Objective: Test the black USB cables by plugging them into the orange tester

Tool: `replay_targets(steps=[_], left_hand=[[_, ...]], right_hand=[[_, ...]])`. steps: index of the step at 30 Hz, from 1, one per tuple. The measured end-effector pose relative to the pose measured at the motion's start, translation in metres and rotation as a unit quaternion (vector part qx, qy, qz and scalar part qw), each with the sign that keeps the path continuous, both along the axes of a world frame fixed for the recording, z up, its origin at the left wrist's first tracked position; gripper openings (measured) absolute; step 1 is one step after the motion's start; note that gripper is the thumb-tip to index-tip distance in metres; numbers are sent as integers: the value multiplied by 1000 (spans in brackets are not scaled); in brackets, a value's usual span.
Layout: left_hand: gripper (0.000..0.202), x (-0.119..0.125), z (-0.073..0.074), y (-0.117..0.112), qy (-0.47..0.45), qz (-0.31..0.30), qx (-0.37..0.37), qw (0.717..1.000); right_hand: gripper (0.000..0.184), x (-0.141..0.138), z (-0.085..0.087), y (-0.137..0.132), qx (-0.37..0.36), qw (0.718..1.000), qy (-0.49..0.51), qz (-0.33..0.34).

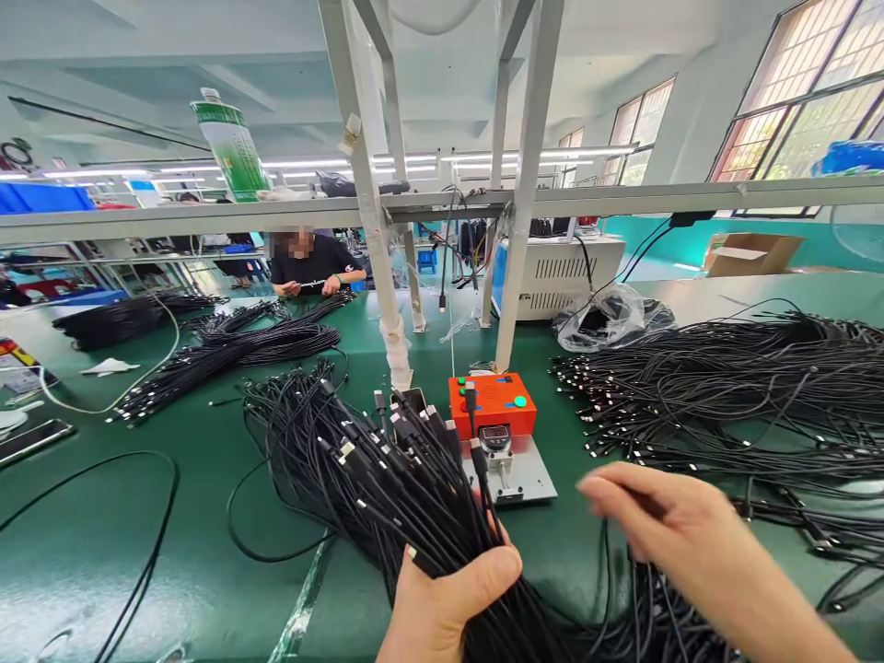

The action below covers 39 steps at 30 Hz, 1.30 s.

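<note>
My left hand (442,599) grips a thick bundle of black cables (387,479) near the front edge of the green table (172,516), thumb across the top. The cables' plug ends fan out up and to the left. My right hand (663,525) hovers just right of the bundle, fingers pressed together on a thin black cable; the hand is motion-blurred. An orange tester box (492,403) on a grey metal base (531,474) sits just beyond both hands, with a cable plugged into its top.
A large loose pile of black cables (725,396) covers the table's right side. More cable bundles (227,345) lie at back left, where another person (310,262) works. White frame posts (373,230), a white machine (566,272) and a plastic bag (608,318) stand behind the tester.
</note>
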<state>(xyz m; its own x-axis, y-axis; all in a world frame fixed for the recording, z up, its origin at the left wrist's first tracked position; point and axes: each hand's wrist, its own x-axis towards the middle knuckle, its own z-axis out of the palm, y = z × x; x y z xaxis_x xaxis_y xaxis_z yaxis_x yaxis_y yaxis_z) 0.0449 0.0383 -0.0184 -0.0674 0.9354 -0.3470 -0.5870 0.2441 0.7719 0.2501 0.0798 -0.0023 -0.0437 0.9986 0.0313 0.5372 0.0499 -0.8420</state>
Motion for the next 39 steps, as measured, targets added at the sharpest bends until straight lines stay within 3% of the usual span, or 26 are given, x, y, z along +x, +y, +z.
replay_targets(steps=[2, 4, 7, 9, 12, 15, 18, 21, 23, 26, 29, 33, 39], left_hand=[[48, 5, -5, 1, 48, -19, 36, 998], [43, 6, -9, 3, 57, -22, 68, 996], [26, 4, -9, 5, 12, -18, 66, 998], [17, 0, -6, 4, -36, 16, 55, 998], [26, -6, -6, 2, -103, 89, 25, 990], [30, -12, -9, 1, -168, 62, 46, 983], [28, -18, -8, 2, -238, 40, 80, 967], [23, -21, -6, 4, -244, 43, 58, 967], [19, -22, -9, 4, -202, 23, 57, 977], [14, -21, -21, 5, -137, -54, 130, 981], [14, -22, -33, 4, -138, -121, 172, 968], [18, -26, -39, 2, -147, -105, 176, 968], [19, -24, -46, 15, -183, -93, 186, 961]], right_hand=[[23, -49, 22, 4, 30, 997, 33, 65], [21, -80, 38, 7, -7, 987, 108, 116], [25, -83, 44, 9, -88, 951, 258, 149], [25, -66, 36, 10, -106, 919, 353, 142], [25, -42, 8, 10, -116, 881, 449, 91], [24, -27, -24, 13, -193, 850, 486, 67], [23, -8, -38, 20, -226, 828, 513, 28], [23, 12, -36, 26, -157, 833, 529, -43], [25, 13, -39, 26, -142, 852, 500, -56], [33, -7, -60, 23, -204, 893, 401, 1], [35, -33, -90, 21, -280, 897, 334, 77], [35, -48, -110, 23, -291, 918, 256, 77], [36, -53, -109, 32, -262, 931, 247, 53]])
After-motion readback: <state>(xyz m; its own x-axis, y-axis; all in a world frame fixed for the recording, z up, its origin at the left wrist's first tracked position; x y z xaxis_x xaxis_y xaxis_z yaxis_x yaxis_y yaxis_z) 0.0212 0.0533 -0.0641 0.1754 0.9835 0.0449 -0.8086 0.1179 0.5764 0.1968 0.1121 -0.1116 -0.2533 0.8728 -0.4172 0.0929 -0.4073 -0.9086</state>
